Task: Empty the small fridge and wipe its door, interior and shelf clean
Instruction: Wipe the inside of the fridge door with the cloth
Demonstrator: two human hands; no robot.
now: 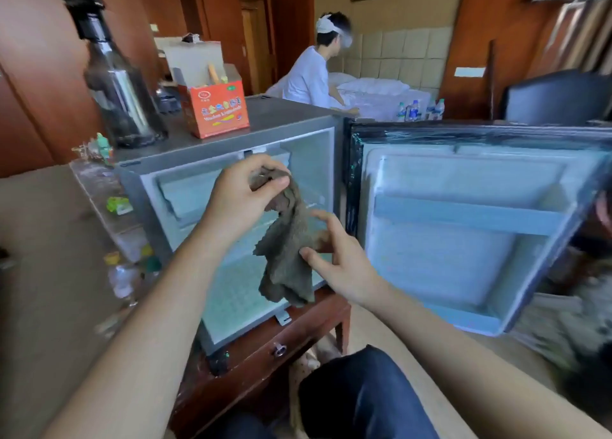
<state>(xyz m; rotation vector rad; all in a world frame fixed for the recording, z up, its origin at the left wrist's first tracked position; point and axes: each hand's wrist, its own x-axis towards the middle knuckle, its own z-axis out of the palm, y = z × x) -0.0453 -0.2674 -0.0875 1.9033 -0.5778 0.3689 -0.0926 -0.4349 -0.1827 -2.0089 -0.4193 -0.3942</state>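
Before fridge, left hand and right hand pinch cloth; interior apparently half-hidden.

Left hand pinches cloth top; right hand pinches its edge; fridge door open

Soft daylight, blurred bowed edges, mild haze

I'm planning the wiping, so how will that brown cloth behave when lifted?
The cloth is probably floppy: it hangs in folds from the pinch of the left hand. It seems light, since a pinch alone holds it up. Its nubbly weave likely grips rather than slips where the right hand pinches its edge.
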